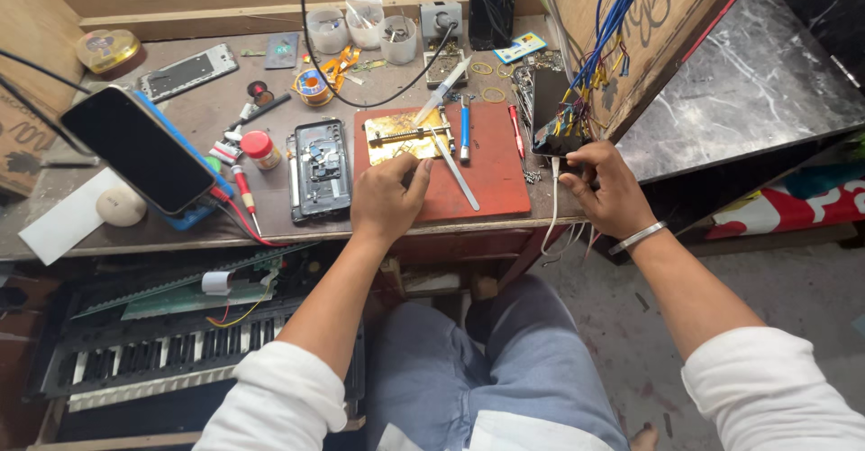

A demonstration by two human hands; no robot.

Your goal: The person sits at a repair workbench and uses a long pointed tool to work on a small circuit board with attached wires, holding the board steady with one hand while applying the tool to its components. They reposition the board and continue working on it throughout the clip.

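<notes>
- Left hand (pixel 386 199): forearm reaches up from the lap; the hand rests knuckles-up on the near edge of the red mat (pixel 487 176), fingers (pixel 416 173) curled shut. Whether they pinch anything cannot be told.
- Right hand (pixel 611 190): reaches to the right end of the counter (pixel 180 113), a metal bangle (pixel 636 236) on the wrist. Its fingers close on the lower end of a dark phone (pixel 551 113) that leans against a board hung with blue wires (pixel 611 18); a white cable (pixel 554 208) hangs below the phone.
- Mat: carries a gold-coloured plate (pixel 401 131) just ahead of the left hand, tweezers (pixel 455 170) lying aslant beside it, and a blue-handled tool (pixel 465 127) farther back.
- Opened phone (pixel 318 167): lies flat just left of the mat, its insides showing.
- Containers: three small clear cups (pixel 363 27) stand in a row at the back of the counter, holding small parts too tiny to tell; a small jar (pixel 261 149) with a red lid stands left of the opened phone.
- Large phone (pixel 140 149): propped at a tilt at the left, screen dark.
- Below the counter: a keyboard (pixel 162 352) with its top off.
</notes>
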